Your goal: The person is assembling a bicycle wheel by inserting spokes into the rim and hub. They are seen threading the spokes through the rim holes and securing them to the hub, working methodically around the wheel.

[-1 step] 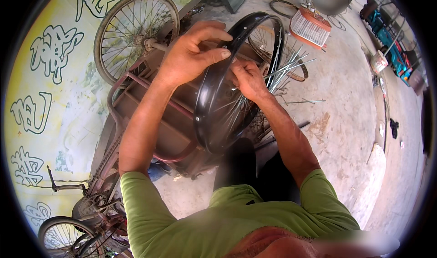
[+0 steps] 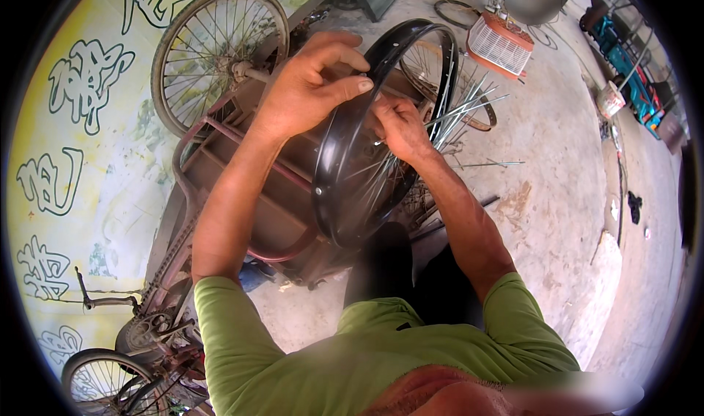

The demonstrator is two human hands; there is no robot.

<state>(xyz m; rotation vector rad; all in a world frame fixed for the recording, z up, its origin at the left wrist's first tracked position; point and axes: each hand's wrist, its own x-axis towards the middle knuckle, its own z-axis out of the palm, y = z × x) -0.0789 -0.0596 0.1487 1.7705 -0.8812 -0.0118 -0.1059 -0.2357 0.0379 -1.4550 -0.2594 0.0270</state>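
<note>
A black bicycle wheel rim [image 2: 339,152] stands tilted in front of my legs, with silver spokes [image 2: 463,114] fanning out loosely through its right side. My left hand [image 2: 308,86] is at the rim's upper left, thumb and forefinger bent together against its outer face; whatever is between them is too small to make out. Inside the rim, my right hand [image 2: 402,128] is closed, with its fingertips partly hidden behind the rim. A thin spoke end shows just below those fingers.
Under the rim lies a rusty tricycle cart frame [image 2: 213,174] with a spoked wheel [image 2: 165,60] at its far left. Chain and crank [image 2: 110,300] are lower left. An orange and white basket [image 2: 501,44] stands far right, with teal equipment [image 2: 636,86] beyond it.
My left fingers have shifted very slightly at the rim. The rim and my right hand look almost the same.
</note>
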